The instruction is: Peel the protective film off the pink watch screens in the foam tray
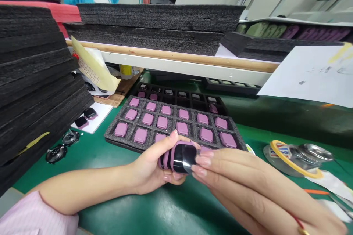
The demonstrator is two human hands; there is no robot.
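My left hand (154, 167) is closed around a small stack of purple smartwatch bodies. The front smartwatch (183, 157) has its glossy black screen facing right and toward me, with a pale sheen across its lower right part. At the right edge of that screen, the fingertips of my right hand (237, 180) are pressed together. Whatever they pinch there is too small or hidden to make out. Just behind both hands lies a black foam tray (110, 137), its pockets holding several purple watch bodies (148, 118). My hands cover part of its near row.
Another foam tray (220, 100) lies behind. Tall black foam stacks (33, 80) stand left, near loose round watches (56, 153) and two smartwatches on paper. A shelf (176, 67) crosses above. At right sit a metal-topped bottle (314, 153), a yellow ring (278, 150) and tweezers (340, 205).
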